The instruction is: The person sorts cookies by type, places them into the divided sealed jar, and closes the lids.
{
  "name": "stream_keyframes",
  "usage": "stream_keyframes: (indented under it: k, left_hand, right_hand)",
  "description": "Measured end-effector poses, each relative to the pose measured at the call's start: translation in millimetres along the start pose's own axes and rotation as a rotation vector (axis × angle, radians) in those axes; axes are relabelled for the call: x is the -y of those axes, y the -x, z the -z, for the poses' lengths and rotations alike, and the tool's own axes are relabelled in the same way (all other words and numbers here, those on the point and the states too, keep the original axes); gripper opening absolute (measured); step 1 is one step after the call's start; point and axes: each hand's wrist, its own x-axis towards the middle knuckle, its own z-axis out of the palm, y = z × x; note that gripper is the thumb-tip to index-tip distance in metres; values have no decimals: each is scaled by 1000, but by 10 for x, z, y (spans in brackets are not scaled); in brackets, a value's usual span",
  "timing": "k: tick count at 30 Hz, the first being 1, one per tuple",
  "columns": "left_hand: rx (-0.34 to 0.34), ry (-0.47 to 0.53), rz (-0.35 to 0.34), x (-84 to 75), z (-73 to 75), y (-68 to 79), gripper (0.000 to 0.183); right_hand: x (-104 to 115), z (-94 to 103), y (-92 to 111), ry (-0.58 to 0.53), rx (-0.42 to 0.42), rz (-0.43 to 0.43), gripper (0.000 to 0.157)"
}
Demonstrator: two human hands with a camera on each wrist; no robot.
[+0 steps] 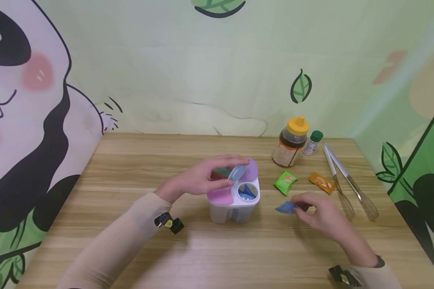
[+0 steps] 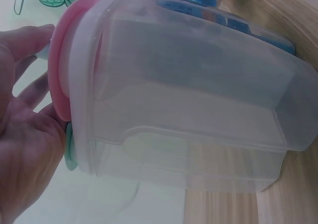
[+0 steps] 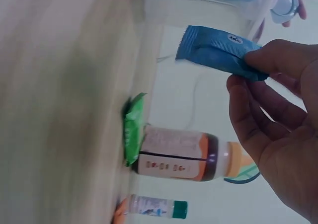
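A translucent box point(image 1: 218, 214) with a white top and several coloured round lids stands mid-table. My left hand point(image 1: 199, 175) reaches over it, thumb and fingers holding the raised light-blue lid point(image 1: 237, 173). Beneath that lid a round opening shows blue packets point(image 1: 247, 192) inside. In the left wrist view, the pink lid point(image 2: 59, 60) hides some fingertips. To the right of the box, my right hand point(image 1: 322, 212) pinches a small blue packet point(image 3: 216, 50) by one end, above the table. A green packet point(image 1: 285, 182) lies just beyond this hand.
Behind the packets stand a dark bottle point(image 1: 291, 144) with a yellow cap and a small green-capped jar point(image 1: 312, 144). An orange packet point(image 1: 322, 183) lies near long metal utensils point(image 1: 351, 180) with whisk-like wire ends. A patterned wall point(image 1: 188, 80) borders the table's back edge.
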Motion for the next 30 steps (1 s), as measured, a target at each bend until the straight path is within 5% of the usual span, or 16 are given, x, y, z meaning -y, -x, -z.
stream_keyframes:
  k: [6,20,30]
  left_hand:
    - [0,-5,9,-1,2,-4,55]
    - [7,-6,-9,26,-16,2,55]
    - [14,0,-47,40,3,-11,54]
  right_hand:
    - [37,67,-128,-28,-86,103,29]
    - [285,155,-393,-65,-221,130,19]
    - [472,161,-573,-192,-248,178,22]
